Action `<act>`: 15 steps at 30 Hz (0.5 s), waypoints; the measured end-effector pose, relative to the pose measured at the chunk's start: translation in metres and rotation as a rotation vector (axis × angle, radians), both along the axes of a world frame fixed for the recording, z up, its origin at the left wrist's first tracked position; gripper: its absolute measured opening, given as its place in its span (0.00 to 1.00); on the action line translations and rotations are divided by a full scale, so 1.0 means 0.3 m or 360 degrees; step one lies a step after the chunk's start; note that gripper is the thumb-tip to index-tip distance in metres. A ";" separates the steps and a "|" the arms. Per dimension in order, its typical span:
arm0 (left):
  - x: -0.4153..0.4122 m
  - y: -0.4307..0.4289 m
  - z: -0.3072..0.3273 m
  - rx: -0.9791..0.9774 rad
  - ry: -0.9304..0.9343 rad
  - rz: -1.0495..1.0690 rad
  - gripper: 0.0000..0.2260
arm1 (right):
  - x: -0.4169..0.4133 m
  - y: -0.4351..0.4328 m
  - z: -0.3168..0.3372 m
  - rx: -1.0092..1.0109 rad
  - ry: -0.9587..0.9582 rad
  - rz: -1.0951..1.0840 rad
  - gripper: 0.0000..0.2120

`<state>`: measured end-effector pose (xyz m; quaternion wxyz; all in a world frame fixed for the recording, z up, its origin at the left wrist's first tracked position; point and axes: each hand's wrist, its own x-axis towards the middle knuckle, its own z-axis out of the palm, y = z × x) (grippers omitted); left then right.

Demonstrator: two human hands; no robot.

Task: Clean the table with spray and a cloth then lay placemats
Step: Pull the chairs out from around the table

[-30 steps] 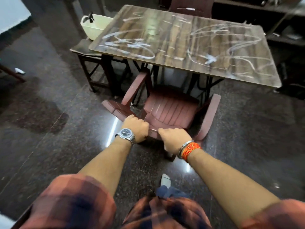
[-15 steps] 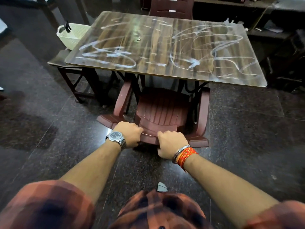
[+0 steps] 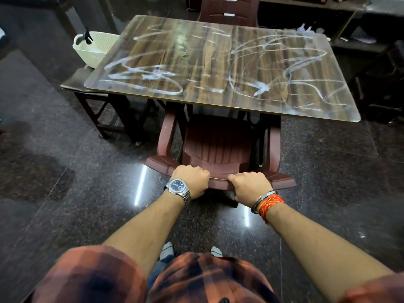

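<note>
Moved since earlier frame: maroon plastic armchair (image 3: 218, 147), now squared and tucked further under wood-grain rectangular table (image 3: 218, 62). Left hand (image 3: 192, 181) and right hand (image 3: 251, 188): both clenched on chair's top rail. Table: directly ahead, smeared white, long axis crosswise, equidistant from both hands.

Wood-grain table (image 3: 218, 68) fills upper centre of frame, top covered in white scribble smears (image 3: 144, 75). Dark speckled floor (image 3: 65, 193) below, glossy.
</note>
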<state>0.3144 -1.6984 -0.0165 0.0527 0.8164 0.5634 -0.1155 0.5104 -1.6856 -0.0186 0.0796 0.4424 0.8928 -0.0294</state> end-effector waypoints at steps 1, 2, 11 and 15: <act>0.003 0.005 -0.001 0.0009 -0.0001 0.0005 0.09 | 0.003 0.006 0.001 0.0010 -0.0011 0.0007 0.12; -0.002 0.002 -0.004 0.0017 0.0005 0.0010 0.09 | 0.000 0.008 0.004 0.0017 -0.0018 0.0017 0.12; -0.129 0.077 -0.022 0.0061 0.0032 -0.0141 0.09 | -0.110 0.036 0.011 0.0002 0.0047 -0.0068 0.10; -0.193 0.131 -0.019 0.0084 0.0060 -0.0158 0.09 | -0.168 0.079 0.010 0.0019 0.0064 -0.0051 0.10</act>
